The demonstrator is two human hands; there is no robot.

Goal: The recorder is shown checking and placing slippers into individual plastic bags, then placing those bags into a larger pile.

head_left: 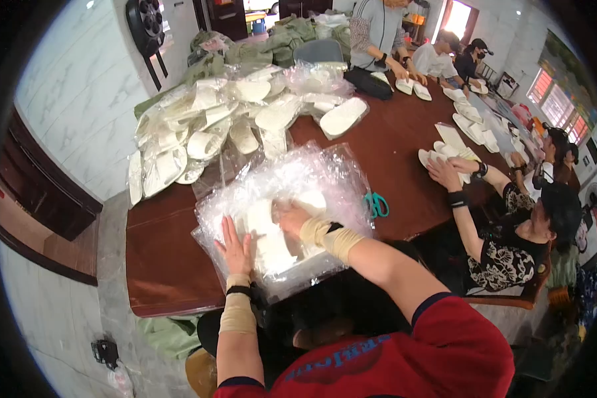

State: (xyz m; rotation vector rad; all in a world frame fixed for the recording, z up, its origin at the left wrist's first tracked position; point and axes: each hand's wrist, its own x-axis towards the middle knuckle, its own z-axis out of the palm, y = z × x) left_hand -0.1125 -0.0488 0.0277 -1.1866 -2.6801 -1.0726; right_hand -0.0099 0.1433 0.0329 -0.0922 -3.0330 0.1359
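Reddish-brown covering runs right across the table, and that's our arena. Far side, on the left, comes the big heap of bagged slippers, white pieces in clear film, and we'd judge those the finished share, a hefty one at that. Nearer to us spreads a broad stack of clear plastic bags, plenty of film on hand by the look of it. Over on the right, a row of loose slippers appears unwrapped, so we'd call that work left to do, with a co-worker's hands busy over a few of them. Now the middle of the action: white slippers lie on the film straight in front of us, between our two hands, and we can't tell through the glare whether they sit inside a bag or just on top, so we'd score this round as unfinished. Our left hand is open, fingers spread beside the slippers' left edge; our right hand bends over their right side, blurred, and we can't tell whether it's gripping anything. Smallest of all, teal scissors rest just beside the plastic, with neither hand on them.
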